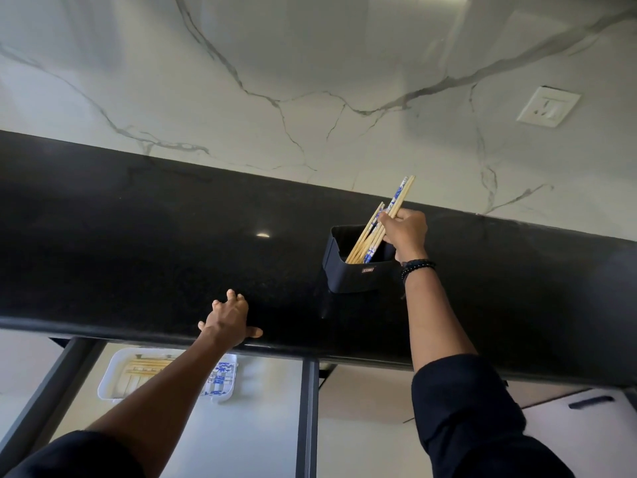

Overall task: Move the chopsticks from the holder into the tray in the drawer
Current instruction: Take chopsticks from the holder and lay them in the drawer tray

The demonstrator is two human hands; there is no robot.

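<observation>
At right of centre, the right hand [405, 232] pinches a few chopsticks [400, 194], fingers curled round their shafts just above the rim of the dark rectangular holder [355, 274]. The gripped ones slant up and right, their tops past the back edge of the black countertop [138, 253] and over the veined marble backsplash [275, 63]; their lower ends and the other sticks lie inside the holder, leaning toward its right wall. The holder stands mid-depth on the counter, with bare black surface to its left and behind it. The left hand [229, 319] rests on the counter near its front edge, fingers spread and thumb stretched along the rounded lip. Below that lip, in the lower left of the frame, the drawer [241, 426] stands open, dark rails along its sides. A white tray [107, 384] sits at the drawer's far end, close under the counter edge, holding pale and blue-patterned tray chopsticks [144, 367] laid crosswise; the left forearm crosses above its middle. The drawer floor nearer the viewer is bare. A beaded bracelet [417, 265] circles the right wrist, and a wall socket [548, 106] sits at upper right.
</observation>
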